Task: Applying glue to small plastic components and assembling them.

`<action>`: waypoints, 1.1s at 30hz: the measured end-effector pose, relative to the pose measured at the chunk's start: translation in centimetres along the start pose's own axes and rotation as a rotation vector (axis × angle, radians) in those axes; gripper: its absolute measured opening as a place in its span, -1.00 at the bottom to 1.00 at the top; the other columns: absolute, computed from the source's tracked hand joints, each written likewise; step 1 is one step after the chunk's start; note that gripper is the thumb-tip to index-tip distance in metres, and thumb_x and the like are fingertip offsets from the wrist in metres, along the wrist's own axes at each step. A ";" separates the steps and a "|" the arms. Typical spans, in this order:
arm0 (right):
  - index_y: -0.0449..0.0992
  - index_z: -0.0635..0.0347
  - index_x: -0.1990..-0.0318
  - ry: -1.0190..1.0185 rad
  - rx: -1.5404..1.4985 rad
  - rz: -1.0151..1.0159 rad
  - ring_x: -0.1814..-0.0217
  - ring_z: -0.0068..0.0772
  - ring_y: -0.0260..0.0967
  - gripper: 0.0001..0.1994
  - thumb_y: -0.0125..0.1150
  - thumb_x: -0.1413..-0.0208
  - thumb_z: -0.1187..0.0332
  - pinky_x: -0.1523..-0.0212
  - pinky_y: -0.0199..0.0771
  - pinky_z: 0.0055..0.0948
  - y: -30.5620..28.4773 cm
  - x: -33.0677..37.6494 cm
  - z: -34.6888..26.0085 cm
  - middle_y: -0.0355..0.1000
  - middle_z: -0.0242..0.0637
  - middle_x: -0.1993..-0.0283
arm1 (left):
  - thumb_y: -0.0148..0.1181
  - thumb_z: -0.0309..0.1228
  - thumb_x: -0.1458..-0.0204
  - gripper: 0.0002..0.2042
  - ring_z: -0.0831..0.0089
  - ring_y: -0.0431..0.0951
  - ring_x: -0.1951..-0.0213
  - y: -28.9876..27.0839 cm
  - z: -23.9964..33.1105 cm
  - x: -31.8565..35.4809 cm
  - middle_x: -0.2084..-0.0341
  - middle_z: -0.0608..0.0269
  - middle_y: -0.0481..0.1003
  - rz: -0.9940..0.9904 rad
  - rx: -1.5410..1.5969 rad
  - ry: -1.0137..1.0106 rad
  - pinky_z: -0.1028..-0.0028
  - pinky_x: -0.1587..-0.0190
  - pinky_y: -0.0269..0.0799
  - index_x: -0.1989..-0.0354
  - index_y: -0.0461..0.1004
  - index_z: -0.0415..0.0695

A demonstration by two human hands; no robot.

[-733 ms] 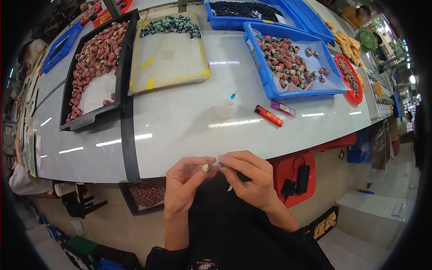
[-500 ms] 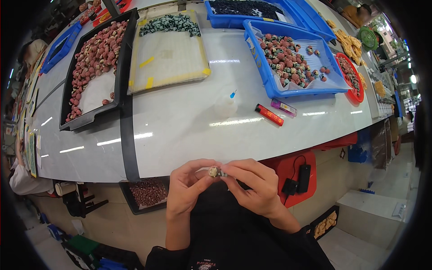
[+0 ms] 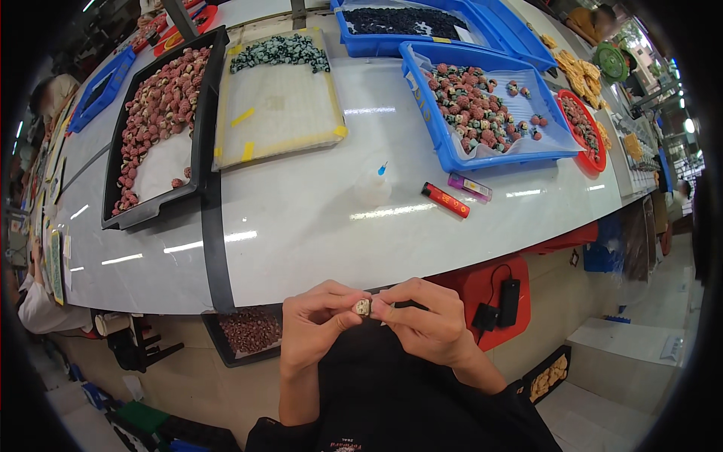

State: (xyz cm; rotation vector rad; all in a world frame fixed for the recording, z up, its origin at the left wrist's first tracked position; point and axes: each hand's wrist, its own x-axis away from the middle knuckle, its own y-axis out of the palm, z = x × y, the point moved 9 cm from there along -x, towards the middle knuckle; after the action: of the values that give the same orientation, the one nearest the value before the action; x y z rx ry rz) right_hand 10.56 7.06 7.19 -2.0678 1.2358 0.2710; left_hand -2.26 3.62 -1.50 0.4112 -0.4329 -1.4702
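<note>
One long white table (image 3: 316, 256) shines across my view, and on it stand a black tray (image 3: 154, 212) and a blue tray (image 3: 501, 160), both with reddish balls (image 3: 169, 102). People (image 3: 584, 24) are at both sides of the room. Just before the table's near edge, the left hand (image 3: 320, 325) and the right hand (image 3: 429, 320) grasp one small piece (image 3: 363, 307) between their fingertips. Its pale face points up to my camera; it is too small here for me to tell the long axis.
</note>
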 end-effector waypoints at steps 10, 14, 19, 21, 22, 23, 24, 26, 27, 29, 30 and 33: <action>0.56 0.24 0.34 0.106 -0.165 0.098 0.41 -0.35 0.46 -0.86 0.28 0.13 0.60 0.45 0.45 -0.52 -0.9 1.0 2.2 0.46 -0.27 0.37 | 0.25 -0.65 0.07 -0.80 0.43 0.51 0.25 1.3 0.1 -1.1 0.28 0.08 0.50 -0.059 -0.110 0.006 0.54 0.16 0.44 0.22 0.52 -0.33; 0.52 0.23 0.18 0.314 -0.340 0.105 0.35 -0.42 0.46 -0.75 0.28 0.09 0.57 0.35 0.46 -0.52 -1.2 0.9 3.9 0.46 -0.27 0.34 | 0.15 -0.65 -0.01 -0.80 0.47 0.46 0.19 2.7 1.0 -1.8 0.23 0.15 0.45 -0.050 -0.180 0.064 0.55 0.08 0.36 0.16 0.45 -0.35; 0.46 0.14 0.02 0.307 -0.428 -0.099 0.48 -0.52 0.18 -0.62 0.31 0.06 0.43 0.40 0.29 -0.51 -1.1 0.7 3.6 0.27 -0.39 0.45 | 0.00 -0.61 -0.10 -0.80 0.51 0.44 0.17 4.0 0.2 -2.0 0.21 0.16 0.45 -0.018 -0.108 -0.034 0.59 0.06 0.33 0.09 0.35 -0.34; 0.46 0.11 0.01 0.279 -0.367 -0.138 0.50 -0.52 0.16 -0.61 0.31 0.06 0.42 0.42 0.27 -0.50 -1.5 0.8 3.4 0.25 -0.38 0.46 | 0.04 -0.61 -0.07 -0.68 0.51 0.45 0.16 4.1 -0.2 -2.0 0.24 0.19 0.44 0.010 -0.039 -0.084 0.58 0.08 0.35 -0.01 0.22 -0.28; 0.46 0.09 0.00 0.266 -0.341 -0.170 0.51 -0.51 0.14 -0.60 0.31 0.06 0.42 0.44 0.26 -0.49 -1.6 0.9 3.4 0.23 -0.38 0.47 | 0.04 -0.61 -0.07 -0.68 0.51 0.45 0.16 4.6 -0.1 -2.0 0.24 0.19 0.44 -0.027 -0.045 -0.077 0.58 0.08 0.35 -0.01 0.22 -0.28; 0.46 0.09 0.00 0.262 -0.323 -0.169 0.51 -0.51 0.14 -0.60 0.31 0.06 0.42 0.44 0.26 -0.49 -1.8 1.0 3.4 0.23 -0.38 0.47 | 0.05 -0.61 -0.07 -0.70 0.52 0.45 0.17 4.9 -0.1 -2.1 0.25 0.19 0.44 -0.044 -0.042 -0.071 0.58 0.10 0.35 0.01 0.24 -0.27; 0.45 0.09 -0.01 0.238 -0.302 -0.162 0.52 -0.51 0.18 -0.58 0.32 0.07 0.42 0.44 0.26 -0.50 -1.9 1.1 3.2 0.24 -0.36 0.47 | 0.05 -0.62 -0.07 -0.73 0.52 0.45 0.18 5.1 0.0 -2.2 0.25 0.18 0.44 -0.063 -0.042 -0.065 0.59 0.11 0.35 0.04 0.25 -0.26; 0.45 0.09 -0.03 0.206 -0.273 -0.149 0.52 -0.50 0.21 -0.57 0.33 0.08 0.42 0.45 0.27 -0.50 -2.1 1.3 3.1 0.25 -0.34 0.48 | 0.06 -0.61 -0.06 -0.71 0.51 0.45 0.20 5.3 -0.4 -2.6 0.25 0.16 0.44 -0.071 -0.098 -0.071 0.57 0.13 0.36 0.04 0.25 -0.26; 0.46 0.10 -0.01 0.216 -0.279 -0.111 0.53 -0.50 0.21 -0.58 0.32 0.08 0.42 0.45 0.27 -0.50 -2.4 1.4 3.3 0.25 -0.33 0.48 | 0.07 -0.61 -0.05 -0.70 0.51 0.44 0.21 5.0 -0.7 -2.8 0.25 0.15 0.44 -0.050 -0.147 -0.085 0.56 0.14 0.36 0.03 0.24 -0.26; 0.47 0.12 0.04 0.247 -0.227 -0.061 0.53 -0.48 0.21 -0.62 0.31 0.08 0.44 0.46 0.27 -0.49 -3.2 1.6 4.1 0.27 -0.32 0.47 | 0.07 -0.60 -0.06 -0.70 0.50 0.45 0.22 3.9 0.8 -3.5 0.24 0.17 0.44 0.003 -0.464 0.082 0.55 0.14 0.36 0.02 0.26 -0.26; 0.47 0.13 0.07 0.273 -0.186 -0.038 0.53 -0.46 0.22 -0.65 0.31 0.08 0.44 0.46 0.28 -0.49 -4.1 1.6 5.0 0.29 -0.32 0.46 | 0.07 -0.59 -0.06 -0.70 0.50 0.45 0.22 3.3 2.5 -3.6 0.23 0.19 0.44 0.067 -0.757 0.256 0.54 0.13 0.35 0.00 0.27 -0.27; 0.47 0.17 0.14 0.216 0.031 0.205 0.48 -0.42 0.25 -0.71 0.29 0.09 0.47 0.41 0.31 -0.45 -9.8 -0.2 7.9 0.33 -0.27 0.41 | 0.08 -0.51 -0.06 -0.73 0.47 0.45 0.21 -4.2 9.7 -5.3 0.22 0.19 0.44 0.438 -1.259 0.456 0.50 0.13 0.34 0.04 0.35 -0.24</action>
State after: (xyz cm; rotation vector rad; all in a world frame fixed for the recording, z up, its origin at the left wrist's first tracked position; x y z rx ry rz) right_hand 19.97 15.29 6.01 -1.9849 1.5753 0.1225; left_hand -11.16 8.64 4.52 -0.3544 0.7334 -0.9293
